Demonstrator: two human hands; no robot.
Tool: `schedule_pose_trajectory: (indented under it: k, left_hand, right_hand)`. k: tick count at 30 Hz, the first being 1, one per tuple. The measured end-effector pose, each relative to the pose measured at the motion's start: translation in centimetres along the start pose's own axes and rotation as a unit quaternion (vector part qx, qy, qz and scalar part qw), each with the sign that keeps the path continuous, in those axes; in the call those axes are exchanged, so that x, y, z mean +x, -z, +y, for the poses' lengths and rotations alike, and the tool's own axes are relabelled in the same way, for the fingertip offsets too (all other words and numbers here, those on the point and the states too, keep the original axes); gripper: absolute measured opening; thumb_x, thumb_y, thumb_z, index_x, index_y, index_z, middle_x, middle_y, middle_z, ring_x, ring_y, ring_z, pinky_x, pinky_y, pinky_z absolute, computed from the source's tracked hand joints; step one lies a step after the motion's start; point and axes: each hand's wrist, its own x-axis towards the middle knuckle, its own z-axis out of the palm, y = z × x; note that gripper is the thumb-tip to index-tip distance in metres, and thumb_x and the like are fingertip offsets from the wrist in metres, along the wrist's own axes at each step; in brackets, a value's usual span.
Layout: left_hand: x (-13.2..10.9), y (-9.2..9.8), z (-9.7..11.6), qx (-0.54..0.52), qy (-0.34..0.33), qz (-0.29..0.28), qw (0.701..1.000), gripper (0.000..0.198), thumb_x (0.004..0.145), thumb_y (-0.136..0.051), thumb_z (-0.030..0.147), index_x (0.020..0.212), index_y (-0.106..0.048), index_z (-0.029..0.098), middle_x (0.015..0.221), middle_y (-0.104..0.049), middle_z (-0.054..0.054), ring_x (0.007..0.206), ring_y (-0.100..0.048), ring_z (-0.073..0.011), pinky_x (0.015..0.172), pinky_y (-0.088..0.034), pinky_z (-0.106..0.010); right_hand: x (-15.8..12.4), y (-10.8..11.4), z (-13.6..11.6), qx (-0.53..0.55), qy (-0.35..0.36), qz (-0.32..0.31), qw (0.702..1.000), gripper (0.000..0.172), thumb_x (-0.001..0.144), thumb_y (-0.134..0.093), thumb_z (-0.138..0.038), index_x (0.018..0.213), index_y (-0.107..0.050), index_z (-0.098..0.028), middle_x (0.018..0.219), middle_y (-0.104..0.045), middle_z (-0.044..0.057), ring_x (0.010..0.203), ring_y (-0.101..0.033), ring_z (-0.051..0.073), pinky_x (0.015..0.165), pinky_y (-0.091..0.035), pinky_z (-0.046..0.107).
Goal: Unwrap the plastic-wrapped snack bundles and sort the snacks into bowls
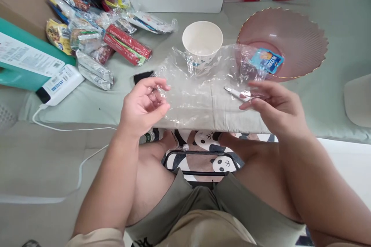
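The left hand (146, 102) and right hand (274, 104) are curling half open at the ends of a see-through, crinkly plastic bag (193, 98), nearer me than the round white paper cup (203, 39). I can't tell if they're gripping. The bag is already spreading wide; shiny wrapped packets (87, 31) are lying left of the cup, seemingly unopened.

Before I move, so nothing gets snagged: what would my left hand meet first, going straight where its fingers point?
Probably the clear plastic spread beside your left hand; depth is unclear, so they may be touching.
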Motion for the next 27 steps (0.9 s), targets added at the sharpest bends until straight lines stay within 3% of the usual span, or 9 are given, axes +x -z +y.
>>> schedule_pose_trajectory:
  k: [2, 6, 9, 13, 15, 19, 22, 24, 27]
  left_hand:
    - [0.2, 0.1, -0.2, 0.043, -0.013, 0.032, 0.998, 0.045, 0.065, -0.089, 0.016, 0.108, -0.079, 0.027, 0.091, -0.072, 0.0, 0.06, -0.056, -0.0088, 0.054, -0.047, -0.024]
    - [0.4, 0.5, -0.6, 0.205, -0.076, 0.081, 0.973, 0.02, 0.077, -0.084, 0.018, 0.093, -0.083, 0.029, 0.079, -0.06, 0.001, 0.066, -0.053, -0.0117, 0.064, -0.05, -0.029]
    - [0.4, 0.7, -0.7, 0.267, -0.153, 0.103, 0.946, 0.006, 0.078, -0.086, 0.023, 0.082, -0.083, 0.027, 0.094, -0.059, -0.004, 0.083, -0.059, -0.0171, 0.083, -0.054, -0.039]
    - [0.1, 0.7, -0.2, 0.176, -0.161, 0.096, 0.966, 0.021, 0.084, -0.084, 0.042, 0.077, -0.074, 0.024, 0.138, -0.063, 0.0, 0.143, -0.052, -0.0294, 0.124, -0.038, -0.049]
    - [0.1, 0.3, -0.1, 0.091, -0.142, 0.078, 0.983, 0.026, 0.087, -0.08, 0.048, 0.079, -0.07, 0.025, 0.131, -0.072, 0.003, 0.146, -0.054, -0.0277, 0.125, -0.038, -0.049]
    - [0.8, -0.5, -0.7, -0.007, -0.137, 0.09, 0.986, 0.017, 0.095, -0.074, 0.044, 0.091, -0.068, 0.029, 0.076, -0.075, 0.004, 0.088, -0.077, -0.0186, 0.1, -0.059, -0.043]
    - [1.4, -0.7, -1.7, -0.035, -0.121, 0.102, 0.987, 0.021, 0.099, -0.071, 0.046, 0.099, -0.063, 0.027, 0.06, -0.063, 0.009, 0.045, -0.057, -0.0087, 0.047, -0.05, -0.024]
    - [1.7, -0.6, -2.0, -0.041, -0.086, 0.084, 0.992, 0.026, 0.098, -0.071, 0.05, 0.1, -0.059, 0.027, 0.059, -0.06, 0.01, 0.035, -0.04, -0.0052, 0.031, -0.028, -0.022]
    - [1.8, -0.8, -1.8, -0.029, 0.027, -0.013, 0.999, 0.03, 0.098, -0.067, 0.057, 0.1, -0.059, 0.028, 0.056, -0.058, 0.008, 0.03, -0.032, -0.0053, 0.028, -0.017, -0.024]
  right_hand:
    - [0.1, -0.1, -0.2, -0.033, 0.006, 0.041, 0.999, 0.021, 0.084, -0.083, -0.035, 0.104, -0.082, -0.026, 0.08, -0.076, 0.001, 0.069, -0.074, 0.016, 0.074, -0.065, 0.034]
    - [0.2, 0.4, 0.3, -0.061, 0.03, 0.043, 0.997, 0.041, 0.078, -0.087, -0.031, 0.118, -0.08, -0.029, 0.084, -0.075, 0.001, 0.077, -0.073, 0.019, 0.076, -0.064, 0.038]
    - [0.3, 0.7, 0.8, -0.195, 0.098, 0.066, 0.974, 0.026, 0.078, -0.086, -0.028, 0.104, -0.082, -0.032, 0.088, -0.07, 0.004, 0.085, -0.069, 0.022, 0.083, -0.063, 0.045]
    - [-0.1, 0.6, 0.0, -0.288, 0.231, 0.068, 0.927, 0.01, 0.08, -0.084, -0.033, 0.078, -0.075, -0.028, 0.121, -0.064, 0.012, 0.125, -0.063, 0.035, 0.101, -0.059, 0.056]
    - [-0.5, 0.3, -0.8, -0.24, 0.268, -0.006, 0.933, 0.019, 0.085, -0.079, -0.036, 0.075, -0.067, -0.026, 0.124, -0.068, 0.01, 0.132, -0.063, 0.036, 0.11, -0.054, 0.061]
    - [-1.4, -0.1, -2.0, -0.097, 0.163, -0.092, 0.978, 0.026, 0.099, -0.066, -0.037, 0.079, -0.053, -0.025, 0.071, -0.072, -0.001, 0.074, -0.077, 0.021, 0.092, -0.063, 0.051]
    - [-1.3, 0.4, -2.3, -0.072, -0.003, -0.123, 0.99, 0.022, 0.098, -0.068, -0.042, 0.094, -0.052, -0.027, 0.052, -0.059, -0.009, 0.04, -0.056, 0.013, 0.048, -0.052, 0.029]
    - [-0.9, 1.3, -2.1, -0.13, -0.037, -0.153, 0.979, 0.027, 0.092, -0.074, -0.044, 0.106, -0.057, -0.027, 0.058, -0.062, -0.007, 0.047, -0.06, 0.014, 0.046, -0.048, 0.026]
    - [-0.2, 2.2, -1.5, -0.181, 0.015, -0.123, 0.976, 0.035, 0.086, -0.08, -0.044, 0.114, -0.067, -0.026, 0.103, -0.076, 0.005, 0.096, -0.074, 0.02, 0.083, -0.063, 0.032]
